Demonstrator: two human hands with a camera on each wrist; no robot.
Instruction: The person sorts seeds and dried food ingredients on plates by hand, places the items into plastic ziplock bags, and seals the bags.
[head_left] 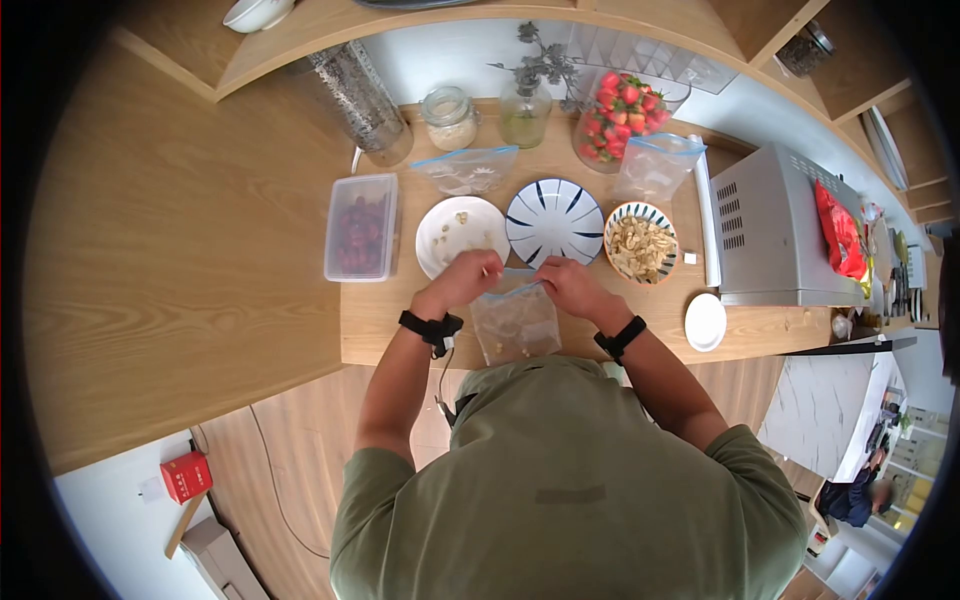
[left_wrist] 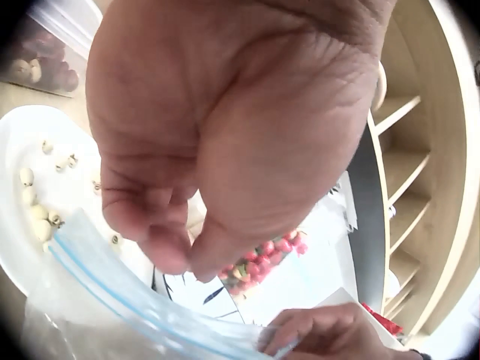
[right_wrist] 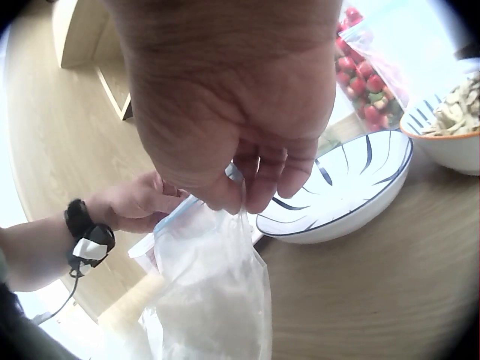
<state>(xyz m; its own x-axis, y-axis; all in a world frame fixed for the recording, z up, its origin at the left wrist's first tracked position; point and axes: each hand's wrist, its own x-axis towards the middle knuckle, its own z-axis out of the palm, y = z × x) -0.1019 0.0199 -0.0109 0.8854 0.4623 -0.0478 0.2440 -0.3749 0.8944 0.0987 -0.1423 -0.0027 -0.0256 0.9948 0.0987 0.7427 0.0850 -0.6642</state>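
My right hand (head_left: 575,288) pinches the top edge of a clear zip bag (head_left: 515,325) with a blue seal, at its right corner. Low in the bag lie a few small pale pieces. Over the bag's left corner hovers my left hand (head_left: 465,278), its fingers (left_wrist: 169,247) curled and the thumb against their tips; I cannot tell whether a small piece sits between them. Just beyond it a white plate (head_left: 432,250) carries several pale, round pieces (left_wrist: 41,225) that look like lotus seeds. A white bowl with blue stripes (head_left: 555,222) stands next to the plate.
Left of the plate is a plastic box of dark red fruit (head_left: 360,230). To the right stand a bowl of pale dried slices (head_left: 640,245), a small white dish (head_left: 705,322) and a grey appliance (head_left: 770,230). Behind are two zip bags, glass jars and a container of strawberries (head_left: 625,115).
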